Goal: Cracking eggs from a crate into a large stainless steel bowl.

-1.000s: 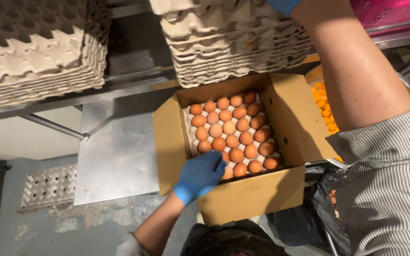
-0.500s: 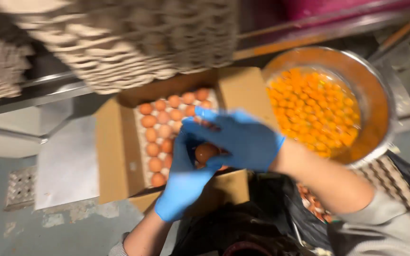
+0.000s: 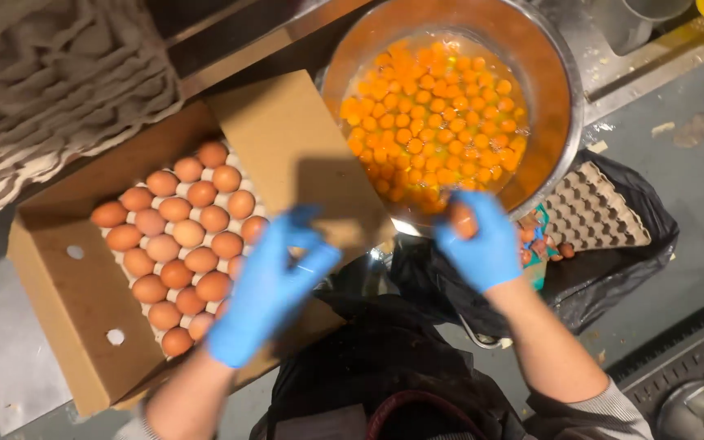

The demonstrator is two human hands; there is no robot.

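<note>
Head view: right hand [image 3: 482,244], blue-gloved, is clamped on a brown egg [image 3: 463,220] at the near rim of the metal bowl [image 3: 560,98], which holds many orange yolks [image 3: 433,114]. The left hand [image 3: 266,285], also gloved, hangs with fingers spread and holding nothing, over the edge of the cardboard box [image 3: 75,301] of brown eggs [image 3: 177,240]. Beside the bowl, an empty egg tray [image 3: 596,212] lies on a black bag [image 3: 613,277].
</note>
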